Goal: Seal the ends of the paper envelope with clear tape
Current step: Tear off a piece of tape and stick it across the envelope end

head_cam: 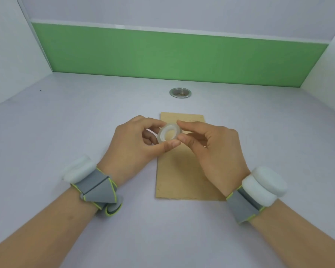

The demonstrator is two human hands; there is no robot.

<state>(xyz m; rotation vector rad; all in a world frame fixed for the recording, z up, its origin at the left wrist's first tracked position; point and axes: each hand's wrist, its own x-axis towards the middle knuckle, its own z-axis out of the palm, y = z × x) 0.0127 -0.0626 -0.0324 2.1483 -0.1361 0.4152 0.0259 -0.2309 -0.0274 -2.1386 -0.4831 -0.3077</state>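
Tape: we held the clear tape roll (169, 134) above the brown paper envelope's (182, 176) far half.
Left hand (132, 149): pinched the roll's rim.
Right hand (211, 149): pinched the opposite rim; possibly a loose end, too blurred to tell.
Envelope: flat on the desk (66, 132), with the cable grommet (180, 92) beyond it.

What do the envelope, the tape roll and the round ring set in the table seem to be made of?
The envelope looks like kraft paper: matte tan, flat and thin. The tape roll seems to be clear plastic film: translucent, with a whitish sheen. The ring is probably metal, given its silver shine.
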